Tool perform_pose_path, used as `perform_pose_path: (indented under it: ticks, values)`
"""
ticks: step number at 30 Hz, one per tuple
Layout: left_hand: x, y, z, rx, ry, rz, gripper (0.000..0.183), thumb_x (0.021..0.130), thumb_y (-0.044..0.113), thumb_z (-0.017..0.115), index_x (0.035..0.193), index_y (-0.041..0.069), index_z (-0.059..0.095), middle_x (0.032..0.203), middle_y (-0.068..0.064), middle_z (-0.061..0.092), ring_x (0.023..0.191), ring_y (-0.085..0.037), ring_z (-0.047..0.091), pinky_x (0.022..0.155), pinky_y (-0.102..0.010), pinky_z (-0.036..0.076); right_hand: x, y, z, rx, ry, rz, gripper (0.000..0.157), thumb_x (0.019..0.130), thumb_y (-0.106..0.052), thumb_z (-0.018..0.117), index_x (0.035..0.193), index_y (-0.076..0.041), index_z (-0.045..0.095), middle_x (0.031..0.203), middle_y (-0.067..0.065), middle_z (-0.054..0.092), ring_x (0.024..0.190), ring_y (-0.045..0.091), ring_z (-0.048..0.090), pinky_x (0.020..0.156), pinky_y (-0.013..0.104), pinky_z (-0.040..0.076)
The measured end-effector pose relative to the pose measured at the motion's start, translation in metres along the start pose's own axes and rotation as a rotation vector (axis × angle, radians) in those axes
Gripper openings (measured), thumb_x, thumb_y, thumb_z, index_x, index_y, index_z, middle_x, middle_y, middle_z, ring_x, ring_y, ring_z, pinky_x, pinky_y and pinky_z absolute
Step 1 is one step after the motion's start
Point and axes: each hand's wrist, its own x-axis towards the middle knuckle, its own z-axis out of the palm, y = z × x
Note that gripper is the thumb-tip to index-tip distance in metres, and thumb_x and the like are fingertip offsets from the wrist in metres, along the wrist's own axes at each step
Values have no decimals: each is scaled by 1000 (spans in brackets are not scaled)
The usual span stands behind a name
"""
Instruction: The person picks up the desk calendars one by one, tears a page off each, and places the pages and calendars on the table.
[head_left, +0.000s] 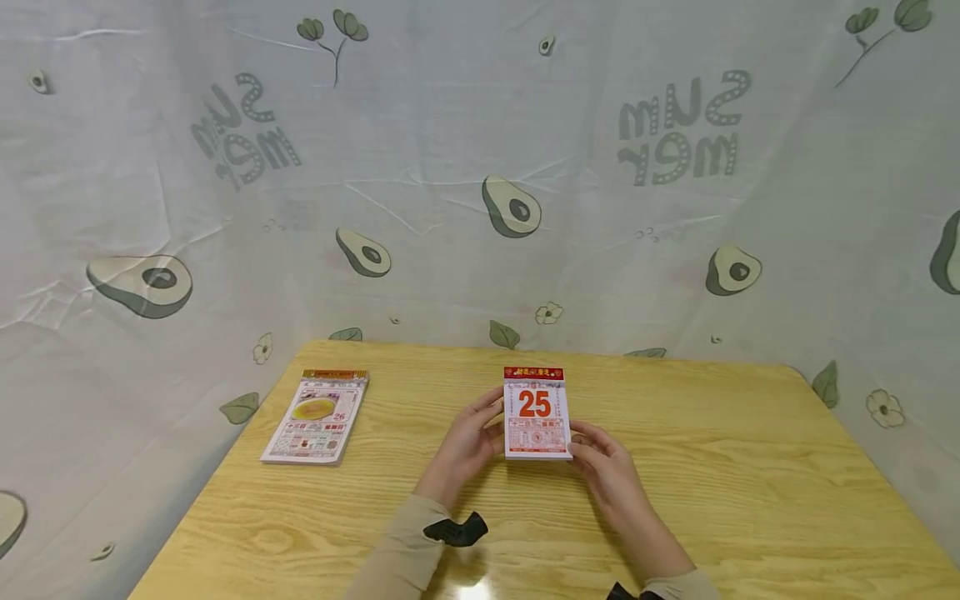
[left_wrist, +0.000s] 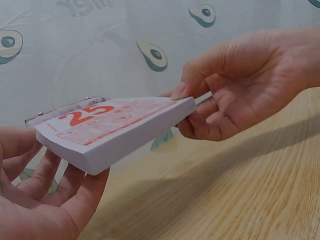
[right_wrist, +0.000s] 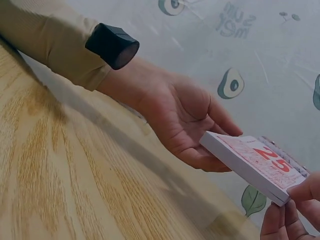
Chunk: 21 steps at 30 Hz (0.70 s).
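Observation:
A thick tear-off calendar (head_left: pixel 536 425) with a red header and a large red 25 is held up over the wooden table, its page facing up. My left hand (head_left: pixel 465 442) holds it by the left side, with the fingers beneath the pad in the left wrist view. The right hand (head_left: pixel 611 475) pinches the lower right corner, thumb (left_wrist: pixel 181 91) on the top page and fingers below. White page edges of the calendar (right_wrist: pixel 245 167) show along its near side in the right wrist view.
A second tear-off calendar (head_left: pixel 315 425), with a yellow picture and a small 26, lies at the table's left. The yellow wooden table (head_left: pixel 712 467) ends at a pale curtain (head_left: pixel 442 125) printed with avocados, behind and on both sides. A black band (head_left: pixel 456 531) sits on the left sleeve.

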Motion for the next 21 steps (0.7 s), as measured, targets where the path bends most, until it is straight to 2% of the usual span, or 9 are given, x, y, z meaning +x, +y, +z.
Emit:
perform_pose_path:
  ticks: [4,10,15,18,21]
  values:
    - [1,-5,-2,29,-31,-5,45,105,19,43,150,16,38,124,-3,59,99,-18,63,80,-36,54,0,0,-2,-25,-2,4,42,91,5,57,132,8,50,93,-3,61,89,9,59,80,23,52]
    - [1,-8,-1,27,-56,4,45,105,18,42,150,18,37,116,-2,66,94,-17,67,78,-36,55,1,-2,-4,-60,-6,-6,41,90,6,57,130,8,51,90,-4,61,86,8,58,77,22,52]
    - [2,-9,1,11,-51,29,44,105,15,41,149,17,38,112,-2,67,92,-18,68,75,-36,56,3,-7,-6,-119,-38,4,45,91,4,57,134,10,47,92,-4,59,86,7,58,78,23,52]
    - [3,-10,2,-4,-48,41,43,105,13,39,148,18,39,111,-3,67,92,-19,69,74,-37,56,4,-12,-8,-185,-63,1,45,92,1,57,135,10,46,96,-2,57,87,7,57,80,25,52]
    - [5,-11,2,-13,-54,49,42,106,13,38,148,18,39,111,-3,67,92,-19,69,74,-37,56,4,-19,-11,-316,-86,-17,44,95,-5,58,136,7,48,104,2,57,90,7,56,84,28,53]
